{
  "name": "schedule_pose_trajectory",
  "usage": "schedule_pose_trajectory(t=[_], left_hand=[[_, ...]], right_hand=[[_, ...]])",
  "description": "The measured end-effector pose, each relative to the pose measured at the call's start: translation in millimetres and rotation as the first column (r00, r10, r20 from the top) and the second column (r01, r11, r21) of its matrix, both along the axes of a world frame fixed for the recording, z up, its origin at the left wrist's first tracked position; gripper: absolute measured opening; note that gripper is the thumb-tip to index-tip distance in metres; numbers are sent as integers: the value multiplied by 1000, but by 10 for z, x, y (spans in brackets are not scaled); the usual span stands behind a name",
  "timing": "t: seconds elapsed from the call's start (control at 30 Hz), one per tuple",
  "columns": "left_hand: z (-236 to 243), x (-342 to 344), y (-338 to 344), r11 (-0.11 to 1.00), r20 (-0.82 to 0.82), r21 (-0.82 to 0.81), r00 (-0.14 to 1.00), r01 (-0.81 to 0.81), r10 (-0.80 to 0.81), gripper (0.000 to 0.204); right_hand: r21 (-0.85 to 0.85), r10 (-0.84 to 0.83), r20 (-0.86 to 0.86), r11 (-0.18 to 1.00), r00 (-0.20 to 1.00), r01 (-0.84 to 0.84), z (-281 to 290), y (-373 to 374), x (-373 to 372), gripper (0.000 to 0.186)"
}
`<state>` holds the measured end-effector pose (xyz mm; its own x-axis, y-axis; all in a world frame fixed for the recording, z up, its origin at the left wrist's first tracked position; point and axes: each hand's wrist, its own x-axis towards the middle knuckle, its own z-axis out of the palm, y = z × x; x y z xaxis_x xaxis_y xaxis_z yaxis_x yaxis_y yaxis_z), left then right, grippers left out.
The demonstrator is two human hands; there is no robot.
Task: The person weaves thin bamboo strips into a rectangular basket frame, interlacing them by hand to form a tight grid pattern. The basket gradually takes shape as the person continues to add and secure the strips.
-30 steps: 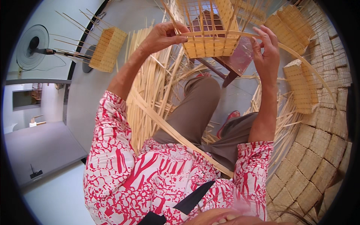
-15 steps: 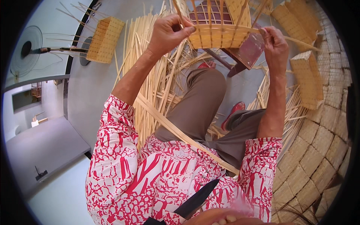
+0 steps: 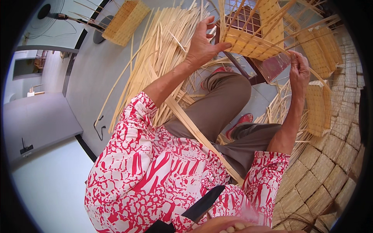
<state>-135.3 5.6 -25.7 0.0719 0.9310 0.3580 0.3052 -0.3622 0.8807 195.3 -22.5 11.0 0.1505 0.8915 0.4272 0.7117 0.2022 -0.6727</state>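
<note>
A half-woven basket [image 3: 250, 43] of pale yellow strips rests on a dark red wooden stool [image 3: 274, 68] in front of me, its unwoven strips standing up from the rim. At its left corner my left hand [image 3: 205, 43] is open, the fingers spread and the thumb against the woven wall. By the right corner my right hand [image 3: 299, 69] pinches a flat weaving strip [image 3: 321, 80], whose free end sticks out beyond the hand. One long strip [image 3: 202, 138] lies slanting across my lap.
Many loose strips [image 3: 149, 58] cover the floor on the left. A woven basket [image 3: 126, 22] stands beyond them, near a fan [image 3: 44, 11]. On the right are more baskets [image 3: 316, 108] and a wall of stacked woven blocks [image 3: 326, 163]. A black cord [image 3: 101, 130] lies on the floor.
My left hand has gone from a pinch on the basket's rim to spread fingers. The whole view has shifted, with the basket now further right. My right hand keeps its pinch.
</note>
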Motion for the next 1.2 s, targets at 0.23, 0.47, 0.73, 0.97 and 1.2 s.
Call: schedule_pose_trajectory(t=[0.23, 0.47, 0.73, 0.97, 1.2], left_hand=[[60, 483, 188, 997, 509, -80, 860, 2, 39, 68], [137, 762, 557, 999, 534, 17, 844, 41, -44, 47], [115, 686, 511, 973, 252, 119, 942, 199, -223, 45], [290, 304, 408, 791, -364, 263, 816, 553, -449, 46], [801, 539, 805, 573, -603, -138, 390, 808, -696, 15]], right_hand=[[-125, 134, -170, 980, 976, -156, 149, -107, -169, 16], [-147, 168, -154, 971, 974, -190, 275, -399, -184, 16], [-46, -14, -23, 999, 1000, 13, 288, -520, -42, 15], [-1, -96, 0, 995, 995, 96, 67, -533, 508, 18], [93, -60, 1, 994, 998, 59, -128, -486, 702, 20]])
